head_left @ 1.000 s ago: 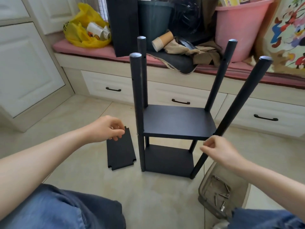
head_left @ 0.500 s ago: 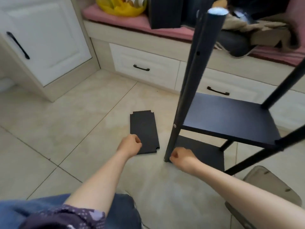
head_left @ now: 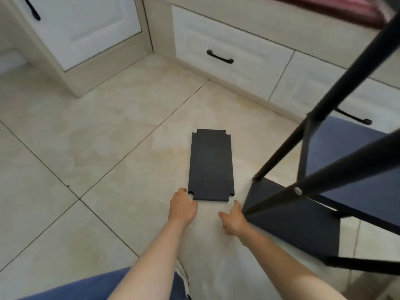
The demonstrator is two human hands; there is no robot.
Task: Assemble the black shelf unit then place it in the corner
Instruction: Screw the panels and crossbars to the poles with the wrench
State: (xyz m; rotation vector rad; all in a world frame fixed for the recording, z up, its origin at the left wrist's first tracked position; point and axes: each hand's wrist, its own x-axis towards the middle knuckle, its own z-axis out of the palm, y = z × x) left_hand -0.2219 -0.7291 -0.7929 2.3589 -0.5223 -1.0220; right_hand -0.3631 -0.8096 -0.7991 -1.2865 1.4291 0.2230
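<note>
A loose black shelf board (head_left: 211,165) with notched corners lies flat on the tiled floor. My left hand (head_left: 183,207) is at its near left corner, thumb beside the notch and curled fingers on the near edge. My right hand (head_left: 233,219) hovers just short of the near right corner, with the fingers spread and nothing in them. The partly built black shelf unit (head_left: 292,230) stands to the right. Its two fitted shelves and slanting black poles (head_left: 324,105) fill the right side of the view.
White drawers with black handles (head_left: 219,56) run along the back under a bench. A white cabinet door (head_left: 86,29) is at the back left, forming a corner with the drawers. My knee in blue jeans (head_left: 91,286) is at the bottom edge.
I have leaned down and to the left. My right hand left the shelf unit's front pole and came over to the loose board. My left hand stayed at the board's near edge.
</note>
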